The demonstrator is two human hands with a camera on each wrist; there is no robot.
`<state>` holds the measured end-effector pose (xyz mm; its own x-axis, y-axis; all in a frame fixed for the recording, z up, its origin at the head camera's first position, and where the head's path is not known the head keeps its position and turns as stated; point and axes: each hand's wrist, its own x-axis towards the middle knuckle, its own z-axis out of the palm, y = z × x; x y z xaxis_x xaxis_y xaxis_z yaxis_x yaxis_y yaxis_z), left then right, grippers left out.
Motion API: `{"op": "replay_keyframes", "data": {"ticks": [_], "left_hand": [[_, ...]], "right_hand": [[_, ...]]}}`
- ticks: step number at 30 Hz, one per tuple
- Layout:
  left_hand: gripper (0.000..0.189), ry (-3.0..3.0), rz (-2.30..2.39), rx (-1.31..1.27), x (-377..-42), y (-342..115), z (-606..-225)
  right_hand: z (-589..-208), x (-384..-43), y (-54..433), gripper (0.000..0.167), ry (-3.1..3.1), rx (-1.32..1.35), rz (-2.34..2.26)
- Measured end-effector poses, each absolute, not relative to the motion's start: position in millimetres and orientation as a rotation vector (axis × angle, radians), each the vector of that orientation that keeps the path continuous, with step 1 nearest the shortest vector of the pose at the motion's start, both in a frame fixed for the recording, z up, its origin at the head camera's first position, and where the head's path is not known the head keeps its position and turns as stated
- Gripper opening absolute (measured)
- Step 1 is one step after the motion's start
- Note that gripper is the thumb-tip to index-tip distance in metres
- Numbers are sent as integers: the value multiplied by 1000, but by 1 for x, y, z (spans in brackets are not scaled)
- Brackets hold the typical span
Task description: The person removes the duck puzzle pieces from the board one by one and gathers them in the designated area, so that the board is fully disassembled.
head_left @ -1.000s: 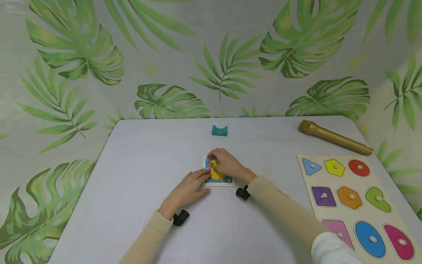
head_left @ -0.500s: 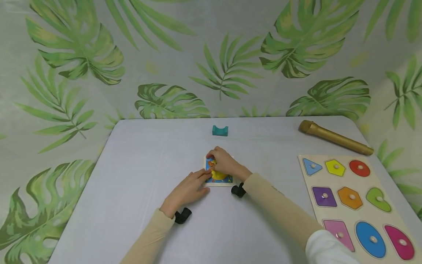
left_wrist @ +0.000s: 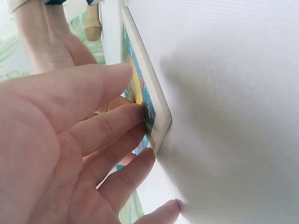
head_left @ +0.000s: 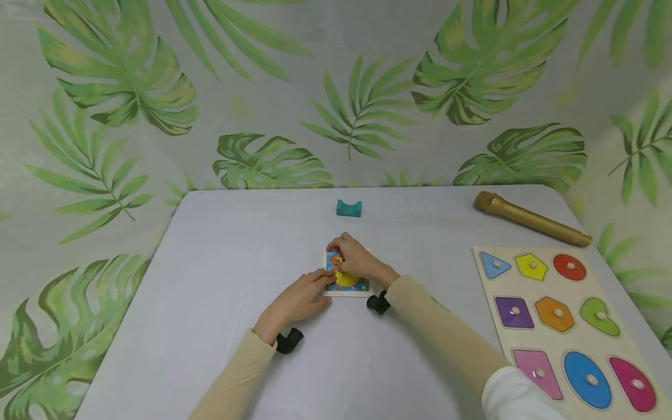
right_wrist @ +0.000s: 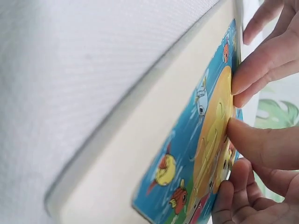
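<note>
A small square wooden jigsaw puzzle (head_left: 357, 286) with a yellow duck-like figure on blue lies flat mid-table, pale frame (right_wrist: 140, 140) around the picture. My left hand (head_left: 296, 300) comes from the lower left, fingers mostly straight, fingertips resting on the puzzle's left part; its thumb is near the front edge. My right hand (head_left: 359, 259) bends over the top, with curled fingers and thumb on a yellow puzzle piece (right_wrist: 208, 154). The right wrist view shows the thumb touching the yellow surface and fingertips close by at the picture's lower side. My hands hide part of the picture.
A teal block with a curved notch (head_left: 349, 209) stands behind the puzzle. At the right lie a gold microphone (head_left: 530, 217) and a wooden shape board (head_left: 569, 341) with several knobbed pieces. The white table (head_left: 236, 233) ends at a leaf-patterned backdrop (head_left: 352, 116).
My right hand has shifted slightly left over the puzzle and its forearm has moved left. The left hand stays nearly in place. Puzzle and other objects keep their places.
</note>
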<state>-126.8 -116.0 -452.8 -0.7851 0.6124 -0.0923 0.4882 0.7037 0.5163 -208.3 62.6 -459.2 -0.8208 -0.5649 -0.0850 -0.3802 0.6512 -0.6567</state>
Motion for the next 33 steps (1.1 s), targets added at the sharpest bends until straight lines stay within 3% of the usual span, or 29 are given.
{"op": "replay_keyframes", "data": {"ticks": [12, 21, 33], "left_hand": [[47, 2627, 730, 904, -129, -116, -452], [47, 2632, 700, 905, -129, -117, -451], [47, 2635, 680, 836, -128, -114, -451]], "right_hand": [[-461, -208, 59, 18, 2672, -706, -935], [-467, -215, 71, 12, 2531, -643, -1349], [-456, -228, 147, 19, 2399, -270, -1456]]}}
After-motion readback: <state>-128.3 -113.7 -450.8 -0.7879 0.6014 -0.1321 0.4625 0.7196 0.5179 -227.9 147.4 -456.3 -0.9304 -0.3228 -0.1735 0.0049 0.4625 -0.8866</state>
